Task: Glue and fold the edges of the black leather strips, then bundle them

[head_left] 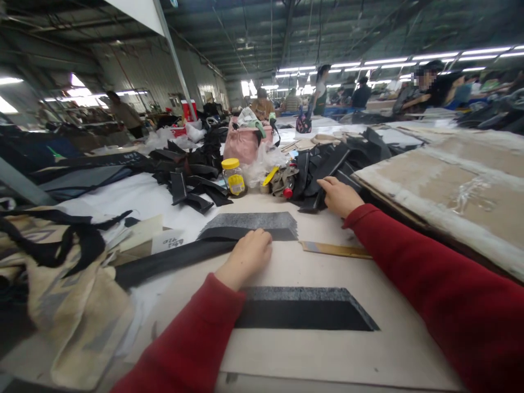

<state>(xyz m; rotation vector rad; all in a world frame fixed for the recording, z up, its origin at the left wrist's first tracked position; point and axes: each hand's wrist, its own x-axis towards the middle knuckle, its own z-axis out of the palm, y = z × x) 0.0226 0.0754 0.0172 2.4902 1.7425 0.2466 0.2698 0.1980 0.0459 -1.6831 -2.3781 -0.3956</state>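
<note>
My left hand (pixel 249 257) is on the right end of a long black strip (pixel 172 259), its fingers bent and close together over it. Beyond that hand lies a stack of grey-topped black pieces (pixel 262 221) with slanted ends. Nearer to me, a black piece with a grey band (pixel 307 314) lies flat on the pale board (pixel 319 355). My right hand (pixel 339 197) is stretched out to a heap of black pieces (pixel 315 172), index finger extended and nothing visibly gripped. Under my right forearm is a yellowish flat ruler (pixel 335 249).
A jar with a yellow lid (pixel 234 177) stands beside clear plastic and a pink bag (pixel 245 142). More black strips (pixel 196 185) lie left of it. A thick beige board (pixel 454 174) is at right, a beige cloth (pixel 77 305) at left. People work in the background.
</note>
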